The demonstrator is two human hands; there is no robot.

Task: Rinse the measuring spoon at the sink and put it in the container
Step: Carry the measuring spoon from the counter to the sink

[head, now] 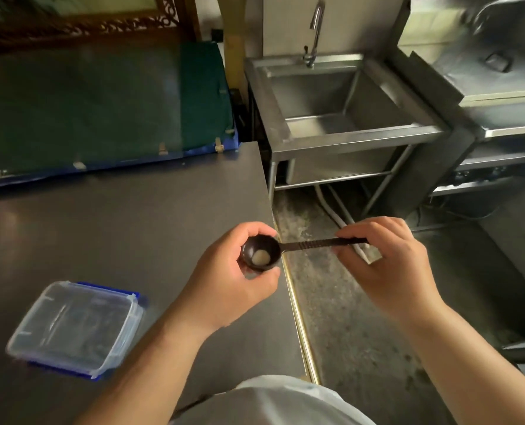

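The spoon [285,248] is held level between both hands at the near edge of the counter [132,216], not yet at the sink [340,130]. Its dark bowl is cupped by the curled fingers of the left hand [233,277], and a pale residue is seen lying in the bottom of that bowl. The far end of the ribbed handle is pinched by the thumb and fingertips of the right hand [390,265]. The step in hand is judged to be the carry to the sink, with rinsing not begun: no water is seen running from the tap [314,32], and the basin looks empty. The sink stands well apart, ahead and to the right, across a gap of bare floor. The next move would call for the spoon to be brought under the spout and the tap to be opened, which would need one hand freed. The container [74,329] lies on the counter to the lower left; whether its lid is on cannot be told.
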